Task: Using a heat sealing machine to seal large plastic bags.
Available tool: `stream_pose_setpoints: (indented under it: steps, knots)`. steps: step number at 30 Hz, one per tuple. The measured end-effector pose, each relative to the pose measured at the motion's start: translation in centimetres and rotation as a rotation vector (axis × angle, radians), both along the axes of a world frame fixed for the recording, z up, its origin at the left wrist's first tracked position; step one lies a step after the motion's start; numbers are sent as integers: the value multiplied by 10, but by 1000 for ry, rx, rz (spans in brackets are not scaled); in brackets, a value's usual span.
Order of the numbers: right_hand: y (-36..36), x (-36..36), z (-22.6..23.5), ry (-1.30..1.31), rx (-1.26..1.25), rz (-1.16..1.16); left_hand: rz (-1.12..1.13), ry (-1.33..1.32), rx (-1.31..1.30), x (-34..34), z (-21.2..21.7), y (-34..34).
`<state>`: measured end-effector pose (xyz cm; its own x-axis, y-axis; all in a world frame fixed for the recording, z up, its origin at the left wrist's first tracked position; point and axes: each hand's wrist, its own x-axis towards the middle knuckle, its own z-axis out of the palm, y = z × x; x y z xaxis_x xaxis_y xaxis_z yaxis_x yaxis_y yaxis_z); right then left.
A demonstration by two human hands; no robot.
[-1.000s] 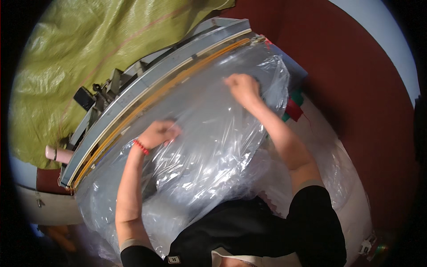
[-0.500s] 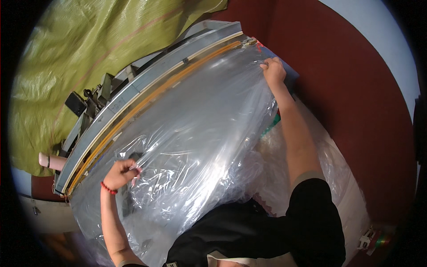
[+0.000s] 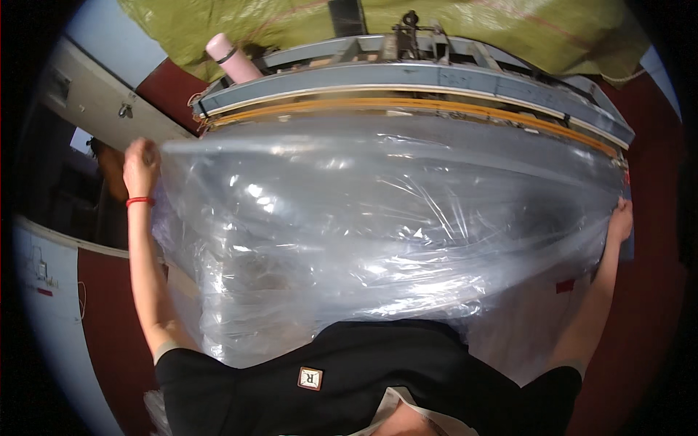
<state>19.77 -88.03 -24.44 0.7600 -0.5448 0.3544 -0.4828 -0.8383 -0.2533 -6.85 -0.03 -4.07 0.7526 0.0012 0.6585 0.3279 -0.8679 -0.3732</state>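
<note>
A wide sheet of clear plastic film [image 3: 342, 196] stretches between my two hands across the front of a long machine. At the far left, my left hand [image 3: 142, 163], with a red bracelet at its wrist, is closed on one corner of the film. On the right, my right hand [image 3: 622, 218] pinches the opposite edge beside the machine's end. Between them the film is pulled fairly taut along its upper edge, while its lower part hangs in shiny wrinkles toward my body.
Behind the film runs the machine's grey metal beam [image 3: 407, 76] with an orange strip [image 3: 363, 105] along it. A pink bottle-like cylinder [image 3: 233, 58] stands at its left end. Yellow-green sheeting [image 3: 502, 29] lies at the back. A pale door [image 3: 109, 98] is at the left.
My left hand has moved outward to the far left, spreading the film wide. My right hand still grips its edge. The view has turned, so the machine now lies across the top.
</note>
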Motion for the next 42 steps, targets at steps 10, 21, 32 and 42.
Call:
stream_pose_setpoints:
  steps: [10, 21, 32, 42]
  knots:
    - [-60, -25, -2, 28, -91, -82, 397, 453, -825, 13, -179, -2]
    - [-67, -21, -5, -33, -33, -78, -507, 711, -535, 68, -146, -143]
    - [-132, -72, 27, -569, 901, 387, -388, 242, -776, 128, -168, -158]
    - [-74, -43, 55, -665, 927, 184, -443, -109, -1006, 157, -168, -135]
